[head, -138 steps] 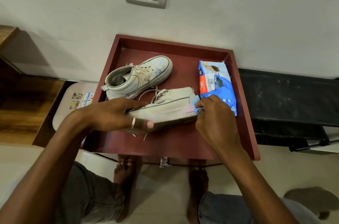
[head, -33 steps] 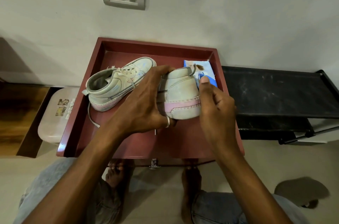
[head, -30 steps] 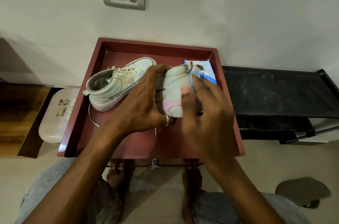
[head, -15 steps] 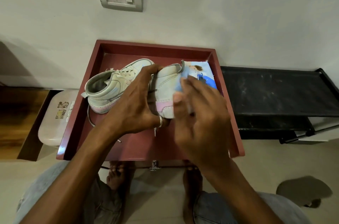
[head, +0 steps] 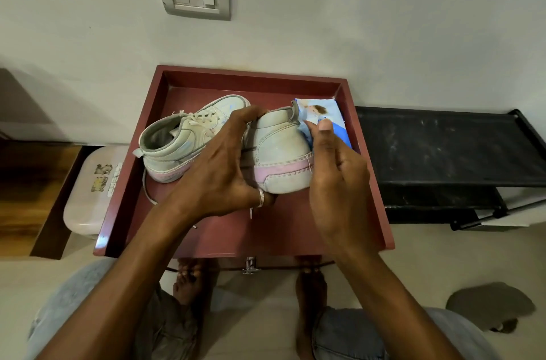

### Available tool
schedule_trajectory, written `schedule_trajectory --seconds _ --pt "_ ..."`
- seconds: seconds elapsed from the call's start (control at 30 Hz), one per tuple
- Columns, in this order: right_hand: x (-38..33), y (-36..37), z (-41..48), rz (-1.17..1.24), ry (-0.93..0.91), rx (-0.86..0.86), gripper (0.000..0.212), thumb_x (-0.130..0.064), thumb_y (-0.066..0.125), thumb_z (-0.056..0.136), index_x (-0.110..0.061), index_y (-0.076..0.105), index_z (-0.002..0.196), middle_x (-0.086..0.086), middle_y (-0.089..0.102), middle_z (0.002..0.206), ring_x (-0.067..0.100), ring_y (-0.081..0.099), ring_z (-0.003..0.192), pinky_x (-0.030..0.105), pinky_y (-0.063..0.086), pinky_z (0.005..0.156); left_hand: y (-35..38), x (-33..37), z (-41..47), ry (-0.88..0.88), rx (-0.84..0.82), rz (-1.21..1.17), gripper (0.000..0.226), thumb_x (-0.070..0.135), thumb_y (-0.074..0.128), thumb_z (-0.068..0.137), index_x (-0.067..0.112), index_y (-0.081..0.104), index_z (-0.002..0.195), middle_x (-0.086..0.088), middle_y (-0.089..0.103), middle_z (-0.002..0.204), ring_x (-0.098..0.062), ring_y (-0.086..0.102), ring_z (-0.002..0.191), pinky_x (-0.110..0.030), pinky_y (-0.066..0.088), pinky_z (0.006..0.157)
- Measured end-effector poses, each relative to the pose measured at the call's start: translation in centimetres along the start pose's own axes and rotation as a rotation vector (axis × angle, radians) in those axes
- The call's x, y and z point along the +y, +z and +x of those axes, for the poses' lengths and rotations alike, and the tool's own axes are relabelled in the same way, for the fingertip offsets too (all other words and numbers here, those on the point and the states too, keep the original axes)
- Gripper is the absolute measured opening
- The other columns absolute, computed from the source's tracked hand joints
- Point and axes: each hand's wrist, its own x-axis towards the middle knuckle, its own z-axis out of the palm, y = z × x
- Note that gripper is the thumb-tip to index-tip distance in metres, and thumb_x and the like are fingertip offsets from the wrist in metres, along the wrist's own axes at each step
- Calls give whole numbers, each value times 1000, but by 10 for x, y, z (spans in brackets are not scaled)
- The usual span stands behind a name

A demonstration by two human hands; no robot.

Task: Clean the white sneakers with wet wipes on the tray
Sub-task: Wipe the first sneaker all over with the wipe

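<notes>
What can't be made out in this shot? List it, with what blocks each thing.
Held sneaker: head view shows only the heel; the left hand covers its side, toe and laces.
Wipe: the right hand curls beside the heel; whether it holds one is hidden.
Pack of wipes: near end behind the right hand and heel; print too small.
Other sneaker: front partly behind the left hand.

- Soft, rather dim indoor light. The wall [head: 369,20] is palest at upper right and greyer toward the left.
- A broad shadow lies on the wall left of the tray [head: 251,76]. A dark patch marks the floor [head: 413,259] at lower right.
- Small glare on the tray's near-left corner.
- Wide-angle bending at the edges — lower corners slightly soft.
</notes>
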Motion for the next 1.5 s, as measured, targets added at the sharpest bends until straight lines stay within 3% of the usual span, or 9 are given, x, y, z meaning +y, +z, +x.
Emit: schedule_trajectory --seconds 0.13,0.3,0.5,0.67,0.8,0.93,1.07,1.23,1.5 --pt "5 11 -22 -620 -538 -4 49 -39 48 100 -4 60 132 14 59 137 24 52 131 44 46 101 -2 0 1 39 43 -36 91 15 80 64 12 34 142 -7 52 132 -26 59 117 -49 53 91" --pt "8 18 -27 -887 -835 6 37 -31 54 99 -4 70 119 11 62 134 27 52 132 52 39 103 -4 2 1 47 59 -59 75 13 70 75 9 35 141 -4 55 128 -16 61 112 -39 54 90" --pt "12 -3 1 -245 -292 -30 26 -31 50 102 -21 71 112 0 72 105 18 68 99 48 57 75 -4 -2 3 14 13 -39 105 14 86 51 13 33 142 -5 48 134 -30 56 118 -52 52 90" --pt "8 -5 13 79 199 -73 65 -61 40 96 -2 68 97 23 67 96 39 64 93 59 54 77 -4 1 3 14 32 -37 105 18 86 51 13 33 143 -5 50 134 -26 57 119 -50 53 91" --pt "4 -1 -7 -328 -332 -14 48 -42 49 98 -3 68 120 11 71 117 18 66 110 37 56 89 -8 -4 2 -10 59 -63 106 21 85 52 18 32 143 -7 52 134 -28 58 119 -51 53 90" --pt "9 6 -15 -661 -746 68 37 -21 59 96 3 65 124 17 64 129 28 59 124 46 46 104 -10 -8 1 -11 68 -63 104 16 84 54 18 31 143 -7 53 135 -27 58 120 -50 54 90" --pt "6 4 -15 -662 -866 71 24 -1 59 92 2 72 112 15 70 118 27 65 114 46 50 95 -6 -3 0 -11 74 -76 100 15 83 55 21 31 140 -2 53 132 -16 60 118 -35 56 90" --pt "-6 -18 -9 -470 -710 174 21 4 62 90 1 71 110 10 71 112 19 66 110 41 54 90 -9 -5 4 12 109 -52 101 24 83 54 22 32 140 -5 53 132 -23 58 119 -47 53 91" --pt "8 8 -31 -964 -1034 -53 20 -10 58 97 -5 75 105 10 71 116 24 63 115 46 46 94 -4 -5 8 30 172 -64 81 24 81 72 20 35 139 -4 54 133 -21 56 124 -51 51 97"
